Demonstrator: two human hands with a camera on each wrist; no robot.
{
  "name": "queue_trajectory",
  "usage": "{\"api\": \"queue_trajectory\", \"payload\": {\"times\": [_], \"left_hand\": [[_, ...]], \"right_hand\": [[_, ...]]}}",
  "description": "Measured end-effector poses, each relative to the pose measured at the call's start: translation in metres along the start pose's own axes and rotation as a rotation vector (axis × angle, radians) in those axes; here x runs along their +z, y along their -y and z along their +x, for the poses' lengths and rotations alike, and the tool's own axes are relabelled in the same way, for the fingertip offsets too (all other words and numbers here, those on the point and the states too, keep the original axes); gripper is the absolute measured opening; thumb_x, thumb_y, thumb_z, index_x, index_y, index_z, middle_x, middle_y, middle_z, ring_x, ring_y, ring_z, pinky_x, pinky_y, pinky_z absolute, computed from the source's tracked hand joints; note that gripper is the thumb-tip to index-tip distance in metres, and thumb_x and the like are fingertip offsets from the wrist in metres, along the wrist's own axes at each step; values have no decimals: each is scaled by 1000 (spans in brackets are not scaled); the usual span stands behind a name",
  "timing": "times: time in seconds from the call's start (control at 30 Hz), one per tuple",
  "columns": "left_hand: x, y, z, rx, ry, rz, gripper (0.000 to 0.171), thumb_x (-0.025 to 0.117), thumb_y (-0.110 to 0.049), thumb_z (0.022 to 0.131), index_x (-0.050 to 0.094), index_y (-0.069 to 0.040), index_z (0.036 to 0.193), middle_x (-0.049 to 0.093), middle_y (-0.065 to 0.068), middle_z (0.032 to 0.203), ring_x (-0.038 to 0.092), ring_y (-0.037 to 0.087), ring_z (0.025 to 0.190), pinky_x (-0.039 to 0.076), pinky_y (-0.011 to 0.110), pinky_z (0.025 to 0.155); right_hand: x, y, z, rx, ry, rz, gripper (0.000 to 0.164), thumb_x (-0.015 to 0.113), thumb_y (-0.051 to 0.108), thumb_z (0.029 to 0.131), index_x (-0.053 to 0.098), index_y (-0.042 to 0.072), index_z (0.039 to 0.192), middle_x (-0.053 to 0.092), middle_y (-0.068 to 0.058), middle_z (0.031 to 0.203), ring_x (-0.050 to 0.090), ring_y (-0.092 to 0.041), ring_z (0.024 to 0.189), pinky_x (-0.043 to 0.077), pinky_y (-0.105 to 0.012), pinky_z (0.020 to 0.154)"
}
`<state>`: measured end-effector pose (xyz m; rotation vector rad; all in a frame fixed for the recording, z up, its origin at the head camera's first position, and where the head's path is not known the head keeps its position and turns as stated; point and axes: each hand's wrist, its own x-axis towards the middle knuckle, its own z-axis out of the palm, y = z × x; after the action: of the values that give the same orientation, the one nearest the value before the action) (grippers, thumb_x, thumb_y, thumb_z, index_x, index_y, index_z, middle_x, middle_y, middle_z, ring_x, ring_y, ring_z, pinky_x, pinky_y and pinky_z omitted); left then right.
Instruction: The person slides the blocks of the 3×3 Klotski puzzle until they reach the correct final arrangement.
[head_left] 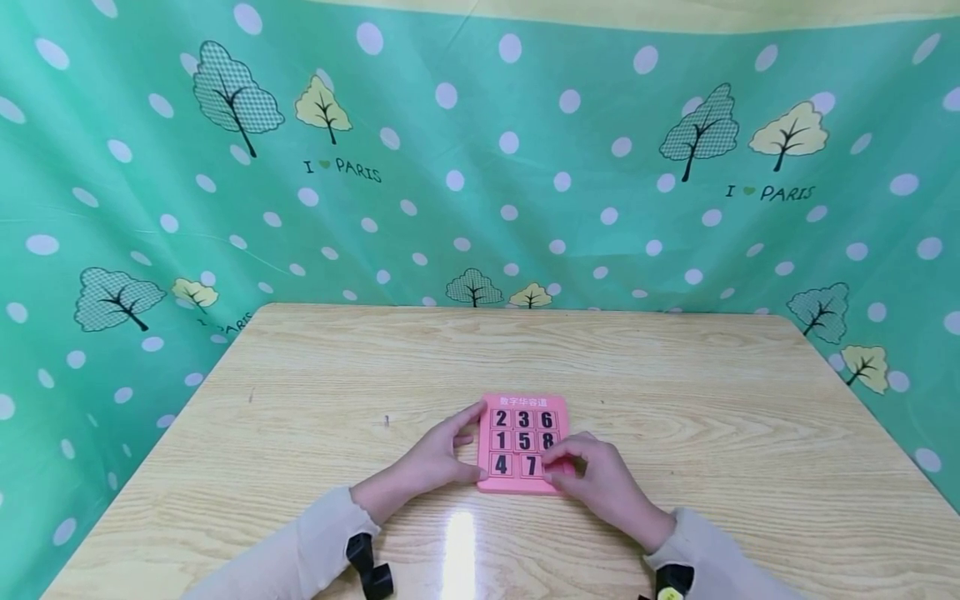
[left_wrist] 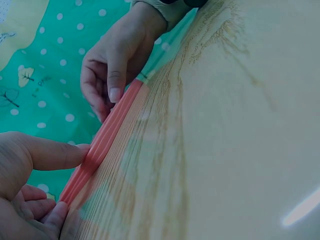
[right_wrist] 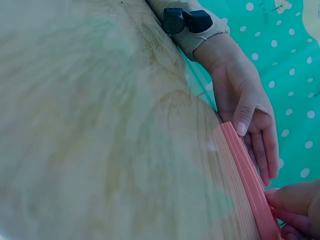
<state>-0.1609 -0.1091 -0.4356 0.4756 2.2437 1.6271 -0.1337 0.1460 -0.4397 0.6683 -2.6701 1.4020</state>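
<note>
A pink number slide puzzle point(head_left: 513, 488) lies flat on the wooden table, with numbered tiles 1 to 8 in its frame. The bottom row has the 4 at left; the 7 tile point(head_left: 531, 466) stands apart from it, between two columns. Along the puzzle's left side rests my left hand point(head_left: 438, 454), index finger by the far corner and thumb at the near one. In the right wrist view several of its fingers are straight. My right hand point(head_left: 600, 475) has thumb and index bent together over the lower right part, tips at the 7 tile's right edge; it covers that corner.
The wooden table point(head_left: 337, 358) extends on all sides of the puzzle. A green polka-dot cloth point(head_left: 510, 192) with printed trees hangs behind it and along its sides. Black devices point(head_left: 367, 567) are strapped at both wrists, over light sleeves.
</note>
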Motion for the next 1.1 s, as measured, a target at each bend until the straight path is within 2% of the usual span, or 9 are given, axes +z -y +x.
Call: {"api": "queue_trajectory", "payload": {"times": [0.23,0.7,1.0,1.1], "left_hand": [[0,2,1,-13,5,7,97,75,0,67,23,-6,149,29,16,151,40,38,128,35,45,109],[0,2,1,-13,4,19,97,75,0,67,23,-6,149,29,16,151,41,38,128,36,45,108],[1,2,0,-12,2,7,96,76,0,68,24,-7,149,29,15,151,40,37,128,36,44,109],[1,2,0,-4,3,16,96,75,0,68,24,-6,149,29,16,151,41,37,128,36,45,108]], "right_hand": [[3,1,1,-14,-7,-21,24,76,4,72,72,16,91,67,8,94,59,-12,91,52,-27,85],[6,3,2,-13,-6,-13,23,76,4,72,72,16,92,65,8,94,59,-13,91,52,-25,83],[0,1,6,-1,-25,-46,24,78,8,72,73,16,94,67,6,97,59,-14,94,53,-27,84],[-5,-1,8,18,-21,-53,24,78,9,73,73,15,95,68,4,99,60,-17,96,52,-32,86]]}}
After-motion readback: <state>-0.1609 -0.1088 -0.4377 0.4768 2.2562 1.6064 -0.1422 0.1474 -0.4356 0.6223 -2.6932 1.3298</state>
